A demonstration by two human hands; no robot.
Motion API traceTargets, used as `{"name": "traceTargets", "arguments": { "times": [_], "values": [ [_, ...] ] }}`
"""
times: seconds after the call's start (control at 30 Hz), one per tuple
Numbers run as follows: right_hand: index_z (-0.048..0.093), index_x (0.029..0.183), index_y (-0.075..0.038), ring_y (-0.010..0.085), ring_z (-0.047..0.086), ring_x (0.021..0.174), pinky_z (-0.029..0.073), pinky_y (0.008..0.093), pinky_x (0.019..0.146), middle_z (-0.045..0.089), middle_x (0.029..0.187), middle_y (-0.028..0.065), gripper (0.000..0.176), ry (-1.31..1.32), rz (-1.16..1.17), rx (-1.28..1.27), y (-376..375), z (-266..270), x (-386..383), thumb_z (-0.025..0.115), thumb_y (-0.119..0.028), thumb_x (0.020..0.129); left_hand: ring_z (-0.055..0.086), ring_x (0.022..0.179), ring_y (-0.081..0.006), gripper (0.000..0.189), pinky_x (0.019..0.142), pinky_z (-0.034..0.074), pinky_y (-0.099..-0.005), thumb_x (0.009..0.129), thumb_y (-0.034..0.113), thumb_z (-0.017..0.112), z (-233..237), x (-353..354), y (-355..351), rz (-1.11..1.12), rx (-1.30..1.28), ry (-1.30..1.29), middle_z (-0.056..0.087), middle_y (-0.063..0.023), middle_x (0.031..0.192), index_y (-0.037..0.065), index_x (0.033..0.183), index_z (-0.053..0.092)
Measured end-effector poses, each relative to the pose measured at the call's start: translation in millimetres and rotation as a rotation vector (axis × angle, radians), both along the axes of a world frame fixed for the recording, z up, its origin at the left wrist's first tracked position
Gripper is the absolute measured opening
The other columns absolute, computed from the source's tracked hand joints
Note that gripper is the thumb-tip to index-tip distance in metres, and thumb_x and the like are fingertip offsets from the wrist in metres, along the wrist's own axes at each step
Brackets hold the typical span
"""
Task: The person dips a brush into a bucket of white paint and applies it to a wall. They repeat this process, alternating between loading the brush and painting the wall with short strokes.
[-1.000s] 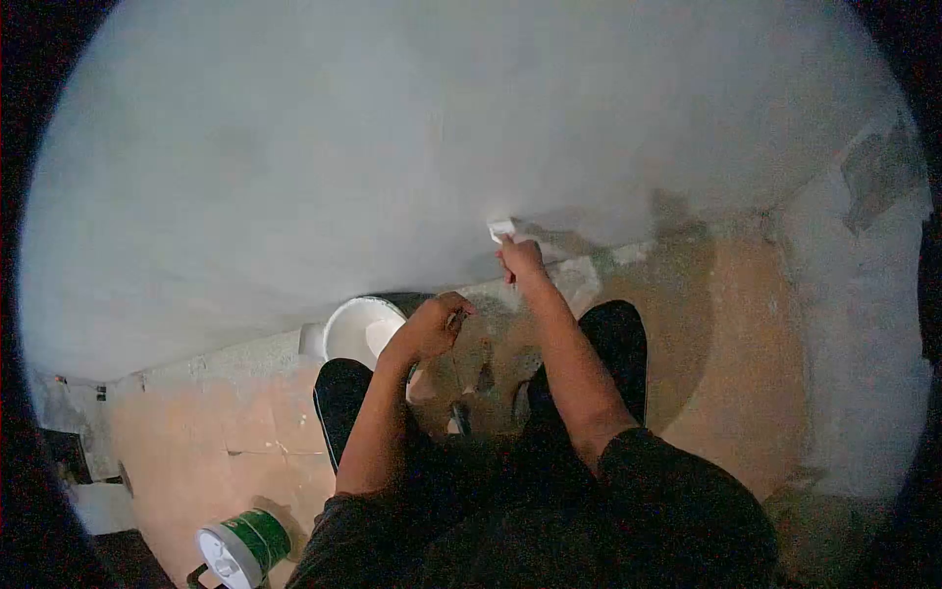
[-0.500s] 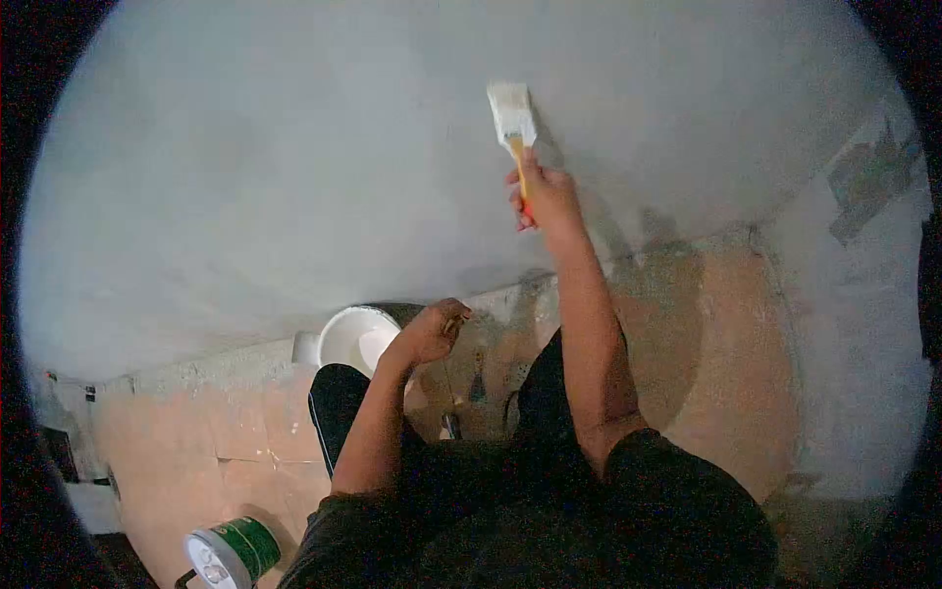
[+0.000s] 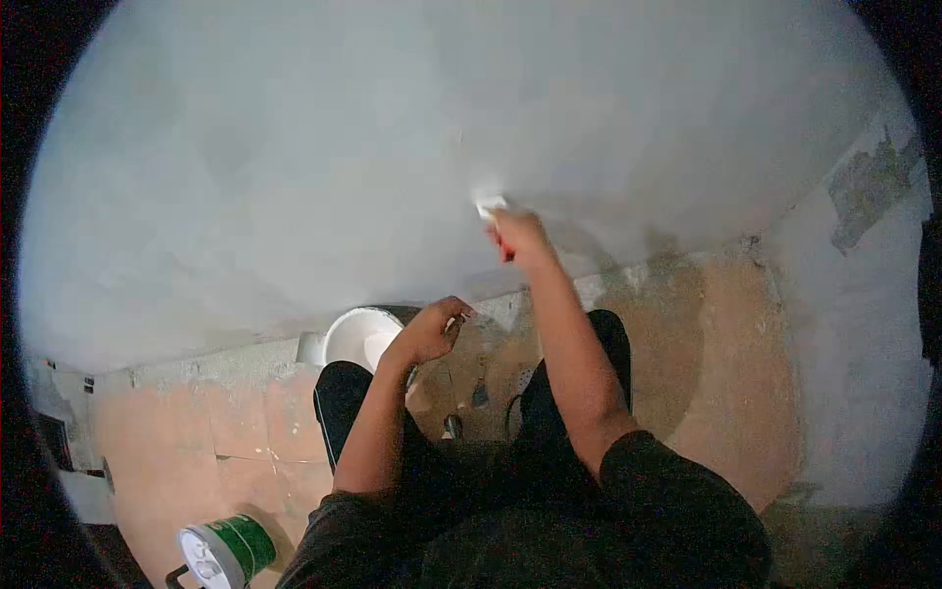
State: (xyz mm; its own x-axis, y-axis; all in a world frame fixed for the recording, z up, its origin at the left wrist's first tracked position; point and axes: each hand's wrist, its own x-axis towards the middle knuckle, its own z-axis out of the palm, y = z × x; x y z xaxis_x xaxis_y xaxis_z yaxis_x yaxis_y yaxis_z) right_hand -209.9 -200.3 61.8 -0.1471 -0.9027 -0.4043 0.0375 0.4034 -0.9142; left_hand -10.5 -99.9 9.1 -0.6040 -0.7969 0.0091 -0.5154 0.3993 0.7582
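My right hand grips a paintbrush with an orange handle, its white bristles pressed against the grey wall low down, above the floor line. The brush is blurred and mostly hidden by my fingers. My left hand is curled shut around a thin wire handle of the white bucket, which hangs or stands at my left knee below the wall. Both arms are bare, and my dark trousers fill the bottom of the view.
A green and white paint can lies on the brownish floor at the lower left. A rough side wall with a patchy spot rises on the right. Small dark bits lie on the floor between my feet.
My right hand has swept the brush down the wall from high up back to a low spot near the floor line. My left hand stayed at the bucket handle.
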Motion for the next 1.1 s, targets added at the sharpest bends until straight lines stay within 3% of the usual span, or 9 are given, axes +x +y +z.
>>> {"name": "traceTargets", "arguments": {
  "times": [0.03, 0.1, 0.17, 0.3, 0.43, 0.63, 0.8, 0.93, 1.1],
  "values": [
    [0.055, 0.061, -0.002, 0.0172, 0.044, 0.037, 0.038, 0.0352, 0.037, 0.053, 0.053, 0.0069, 0.048, -0.064, -0.04, -0.015, -5.3, 37.5, 1.3, 0.049, -0.035, 0.095, 0.06, 0.088, -0.0291, 0.029, 0.08, 0.048, -0.0365, 0.081, -0.004, 0.049, -1.5, 1.8, -0.6, 0.003, 0.004, 0.015, 0.061, -0.0174, 0.099, 0.002, 0.107, 0.059],
    [0.062, 0.083, 0.001, 0.0128, 0.039, 0.037, 0.032, 0.0304, 0.035, 0.055, 0.059, 0.0063, 0.041, 0.083, 0.032, -0.162, -0.7, 106.0, -3.6, 0.046, -0.034, 0.096, 0.06, 0.088, -0.0284, 0.028, 0.079, 0.048, -0.0363, 0.082, -0.003, 0.049, -3.8, 2.5, 1.8, 0.003, 0.005, 0.028, 0.061, -0.017, 0.098, 0.002, 0.108, 0.059],
    [0.065, 0.085, 0.003, 0.0113, 0.036, 0.035, 0.031, 0.0284, 0.036, 0.051, 0.054, 0.0045, 0.042, 0.157, 0.059, -0.295, 13.8, 159.7, -6.4, 0.048, -0.035, 0.095, 0.06, 0.088, -0.0261, 0.029, 0.079, 0.048, -0.0353, 0.082, -0.004, 0.048, -0.5, 3.8, 4.8, 0.019, 0.027, 0.006, 0.062, -0.0163, 0.097, 0.002, 0.108, 0.059],
    [0.065, 0.087, 0.004, 0.0098, 0.039, 0.034, 0.031, 0.0259, 0.035, 0.051, 0.051, 0.0036, 0.045, 0.232, 0.049, -0.524, 43.6, 197.3, 0.5, 0.053, -0.039, 0.093, 0.06, 0.089, -0.0257, 0.029, 0.079, 0.048, -0.0355, 0.083, -0.003, 0.048, -6.3, 9.7, 1.2, 0.01, -0.001, 0.037, 0.062, -0.0164, 0.097, 0.003, 0.109, 0.059],
    [0.065, 0.088, 0.0, 0.0114, 0.045, 0.036, 0.035, 0.0253, 0.035, 0.052, 0.052, 0.0037, 0.054, 0.124, 0.047, -0.489, 14.4, 120.7, 21.0, 0.05, -0.051, 0.092, 0.061, 0.091, -0.0277, 0.028, 0.08, 0.048, -0.0369, 0.082, -0.002, 0.049, -4.0, 12.0, 0.2, 0.05, 0.007, 0.043, 0.062, -0.017, 0.098, 0.003, 0.108, 0.059],
    [0.06, 0.077, 0.002, 0.0168, 0.048, 0.035, 0.04, 0.0328, 0.033, 0.055, 0.055, 0.0083, 0.06, -0.056, 0.081, -0.139, -2.4, -23.9, 45.3, 0.045, -0.053, 0.094, 0.06, 0.093, -0.0332, 0.033, 0.082, 0.048, -0.0388, 0.076, -0.005, 0.049, 2.5, 16.1, 0.4, 0.02, -0.051, 0.084, 0.062, -0.0185, 0.103, 0.001, 0.107, 0.059],
    [0.058, 0.07, 0.002, 0.0178, 0.047, 0.036, 0.038, 0.0336, 0.034, 0.056, 0.056, 0.0093, 0.05, -0.013, -0.004, 0.197, 28.6, -105.7, 47.8, 0.052, -0.043, 0.092, 0.059, 0.097, -0.035, 0.032, 0.086, 0.047, -0.0393, 0.078, -0.005, 0.05, -6.0, 21.8, -2.7, 0.029, -0.042, 0.091, 0.061, -0.0189, 0.104, 0.001, 0.107, 0.06],
    [0.058, 0.072, 0.001, 0.0166, 0.043, 0.037, 0.035, 0.0344, 0.035, 0.055, 0.057, 0.0091, 0.035, -0.032, -0.031, 0.072, 3.3, -59.2, 40.7, 0.056, -0.03, 0.089, 0.059, 0.098, -0.0353, 0.029, 0.087, 0.047, -0.0406, 0.081, -0.003, 0.05, 1.4, 24.8, -2.5, 0.06, -0.012, 0.075, 0.061, -0.0189, 0.105, 0.0, 0.107, 0.061],
    [0.061, 0.08, 0.001, 0.0124, 0.038, 0.037, 0.03, 0.0289, 0.035, 0.053, 0.058, 0.0068, 0.038, -0.04, 0.024, -0.234, -4.4, 133.4, 31.6, 0.051, -0.033, 0.092, 0.059, 0.1, -0.0356, 0.031, 0.087, 0.046, -0.0403, 0.082, -0.003, 0.047, 3.1, 26.3, -2.8, 0.046, 0.036, 0.037, 0.061, -0.02, 0.109, 0.002, 0.111, 0.06]
  ]
}}
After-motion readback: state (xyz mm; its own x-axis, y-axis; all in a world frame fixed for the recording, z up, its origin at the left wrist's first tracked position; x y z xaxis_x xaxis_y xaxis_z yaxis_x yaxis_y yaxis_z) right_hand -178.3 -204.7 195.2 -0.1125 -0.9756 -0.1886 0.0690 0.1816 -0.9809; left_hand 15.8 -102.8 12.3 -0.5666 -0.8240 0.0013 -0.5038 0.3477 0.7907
